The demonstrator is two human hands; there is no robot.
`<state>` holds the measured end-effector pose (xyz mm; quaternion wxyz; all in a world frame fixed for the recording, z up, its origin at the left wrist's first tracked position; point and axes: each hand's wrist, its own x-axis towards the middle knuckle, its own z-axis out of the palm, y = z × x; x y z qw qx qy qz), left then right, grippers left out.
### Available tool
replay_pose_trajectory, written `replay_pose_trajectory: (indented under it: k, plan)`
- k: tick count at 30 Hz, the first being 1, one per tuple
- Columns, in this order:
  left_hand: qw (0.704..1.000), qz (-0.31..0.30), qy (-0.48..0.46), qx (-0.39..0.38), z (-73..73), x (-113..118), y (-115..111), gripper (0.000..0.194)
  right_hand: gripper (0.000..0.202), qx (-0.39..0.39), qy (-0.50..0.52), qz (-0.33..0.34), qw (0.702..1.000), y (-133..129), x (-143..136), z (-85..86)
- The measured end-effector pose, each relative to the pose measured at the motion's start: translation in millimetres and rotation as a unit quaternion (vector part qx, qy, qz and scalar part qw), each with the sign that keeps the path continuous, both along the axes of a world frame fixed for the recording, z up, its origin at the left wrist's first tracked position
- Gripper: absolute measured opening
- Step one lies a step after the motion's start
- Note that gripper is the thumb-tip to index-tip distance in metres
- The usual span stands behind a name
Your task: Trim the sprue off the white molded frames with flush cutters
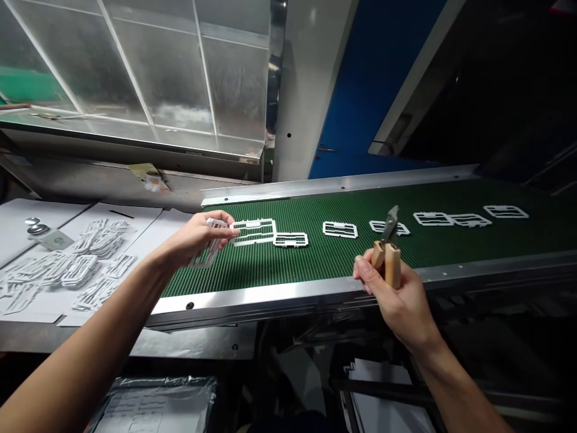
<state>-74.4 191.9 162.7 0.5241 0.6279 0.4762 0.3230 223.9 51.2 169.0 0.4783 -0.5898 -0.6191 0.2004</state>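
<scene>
My left hand [201, 236] is closed on a white plastic frame [210, 251] that hangs from the fingers over the left end of the green conveyor belt [311, 261]. Its fingertips also meet the edge of another white frame [255, 232] at the belt's left part. Just right of that, a smaller frame [291, 240] lies on the belt. My right hand [396, 288] grips pliers [391, 255] with wooden-coloured handles, jaws upward, above the belt's near rail. Behind the jaws lies one more frame [377, 227].
Several white frames [340, 230] lie along the belt to the right. Piles of white frames [81, 269] cover papers on the left table, beside a metal object [49, 236]. Metal rails [270, 294] edge the belt. A plastic-wrapped stack [157, 406] sits below.
</scene>
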Motion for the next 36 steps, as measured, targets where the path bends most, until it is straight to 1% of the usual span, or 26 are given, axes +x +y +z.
replay_pose_trajectory:
  k: [1, 2, 3, 4, 5, 6, 8, 11, 13, 15, 17, 20, 24, 26, 29, 32, 34, 36]
  plan:
    - [0.999, -0.011, -0.035, -0.014, 6.7, -0.5, -18.9, 0.026, 0.021, -0.002, 0.037, 0.022, 0.999, -3.5, -6.6, 0.3]
    - [0.998, -0.018, -0.048, -0.03, 10.6, 0.3, -38.8, 0.024, 0.019, -0.016, 0.071, 0.052, 0.996, -8.5, -13.9, -0.5]
    - [0.997, -0.024, -0.048, -0.046, 11.1, 2.3, -58.4, 0.023, 0.018, -0.044, 0.099, 0.087, 0.99, -14.4, -21.6, -2.8]
    - [0.996, -0.039, -0.041, -0.063, 8.1, 5.3, -76.9, 0.022, 0.017, -0.083, 0.121, 0.123, 0.981, -20.8, -29.3, -6.7]
    - [0.995, -0.053, -0.029, -0.079, 1.3, 8.9, -93.5, 0.021, 0.018, -0.125, 0.137, 0.155, 0.97, -27.1, -36.5, -12.6]
    - [0.993, -0.065, -0.02, -0.095, -8.9, 12.8, -107.8, 0.02, 0.018, -0.166, 0.146, 0.18, 0.958, -32.9, -42.6, -20.6]
    - [0.988, -0.076, -0.017, -0.136, -37.7, 19.7, -130.2, 0.019, 0.018, -0.231, 0.152, 0.203, 0.939, -43.1, -50.9, -42.4]
    - [0.971, -0.056, -0.059, -0.223, -90.0, 24.7, -154.5, 0.023, 0.015, -0.286, 0.154, 0.181, 0.928, -58.1, -54.2, -83.2]
    - [0.954, -0.034, -0.1, -0.279, -120.6, 24.1, -167.5, 0.025, 0.014, -0.314, 0.156, 0.153, 0.924, -68.7, -53.5, -107.9]
    - [0.938, -0.025, -0.127, -0.32, -142.8, 22.1, -177.7, 0.02, 0.014, -0.333, 0.148, 0.129, 0.922, -77.6, -52.6, -125.9]
    - [0.929, -0.035, -0.133, -0.342, -156.1, 20.2, -183.8, 0.017, 0.015, -0.346, 0.138, 0.114, 0.921, -83.4, -52.5, -136.6]
    - [0.924, -0.046, -0.143, -0.352, -164.5, 19.1, -185.6, 0.016, 0.015, -0.351, 0.116, 0.102, 0.923, -86.0, -53.5, -143.5]
    - [0.919, -0.054, -0.145, -0.362, -168.2, 18.8, -181.9, 0.019, 0.014, -0.354, 0.099, 0.104, 0.924, -84.6, -55.8, -146.7]
    - [0.925, -0.062, -0.124, -0.353, -169.3, 18.7, -180.0, 0.017, 0.014, -0.351, 0.095, 0.106, 0.926, -83.9, -56.8, -148.2]
    - [0.938, -0.066, -0.087, -0.328, -169.2, 18.4, -177.9, 0.019, 0.014, -0.347, 0.092, 0.111, 0.927, -83.2, -57.8, -150.5]
    - [0.95, -0.076, -0.059, -0.297, -168.8, 16.9, -176.5, 0.02, 0.013, -0.358, 0.102, 0.116, 0.921, -82.5, -58.6, -152.6]
    - [0.952, -0.086, -0.052, -0.288, -170.7, 14.9, -176.4, 0.017, 0.014, -0.368, 0.118, 0.119, 0.914, -82.1, -58.9, -154.0]
    - [0.949, -0.097, -0.054, -0.294, -174.4, 12.9, -176.9, 0.015, 0.016, -0.375, 0.128, 0.125, 0.91, -82.1, -58.7, -155.8]
